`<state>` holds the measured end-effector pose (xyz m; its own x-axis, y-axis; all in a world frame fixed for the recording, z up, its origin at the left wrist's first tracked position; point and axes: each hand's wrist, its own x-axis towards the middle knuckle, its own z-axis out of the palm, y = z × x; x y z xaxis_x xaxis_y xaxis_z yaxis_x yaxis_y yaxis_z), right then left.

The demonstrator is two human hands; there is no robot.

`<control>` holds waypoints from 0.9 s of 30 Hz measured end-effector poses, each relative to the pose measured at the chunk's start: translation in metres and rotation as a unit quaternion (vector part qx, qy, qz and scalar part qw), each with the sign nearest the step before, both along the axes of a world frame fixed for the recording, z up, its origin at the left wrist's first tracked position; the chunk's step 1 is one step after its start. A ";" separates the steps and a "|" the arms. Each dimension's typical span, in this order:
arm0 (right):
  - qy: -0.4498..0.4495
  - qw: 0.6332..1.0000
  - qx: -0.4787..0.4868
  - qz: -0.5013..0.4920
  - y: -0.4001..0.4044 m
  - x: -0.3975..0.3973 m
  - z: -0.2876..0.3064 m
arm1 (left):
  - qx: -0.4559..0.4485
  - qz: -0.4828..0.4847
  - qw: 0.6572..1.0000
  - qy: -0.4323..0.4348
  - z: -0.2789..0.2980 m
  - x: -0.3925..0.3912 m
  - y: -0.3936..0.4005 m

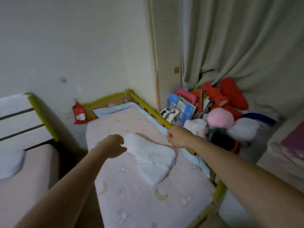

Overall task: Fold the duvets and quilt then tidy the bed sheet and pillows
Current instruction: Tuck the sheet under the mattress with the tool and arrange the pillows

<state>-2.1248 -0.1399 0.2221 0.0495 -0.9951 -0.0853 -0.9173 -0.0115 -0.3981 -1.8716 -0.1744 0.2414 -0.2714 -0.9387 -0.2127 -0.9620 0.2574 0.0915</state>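
Note:
A white quilted pillow [153,157] lies slanted on the pink bed sheet [131,195], which has a moon and bunny print and covers a small bed. My left hand [113,146] is at the pillow's left upper corner, which sits between its curled fingers and thumb. My right hand [176,137] is curled like a fist over the pillow's right upper corner, where the dark trim runs under it. The picture is blurred, so both grips are hard to make out. No duvet or quilt shows here.
The bed's yellow-padded wooden rail [148,106] runs along the right and far sides. Beyond it lies a heap of plush toys [220,117] and books [182,106] against a curtain. A second bed [24,162] with a headboard stands on the left. A red bag [79,115] hangs at the wall.

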 end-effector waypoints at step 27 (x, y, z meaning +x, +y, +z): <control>-0.423 0.724 0.239 -0.490 -0.254 -0.028 -0.473 | 0.235 -0.007 0.970 0.057 -0.426 -0.130 -0.214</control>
<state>-2.1528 -0.3939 -0.2508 -0.4248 -0.4547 -0.7828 0.1830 0.8037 -0.5662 -2.0012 -0.3888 -0.1845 -0.3303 -0.7413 -0.5842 -0.9354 0.1744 0.3076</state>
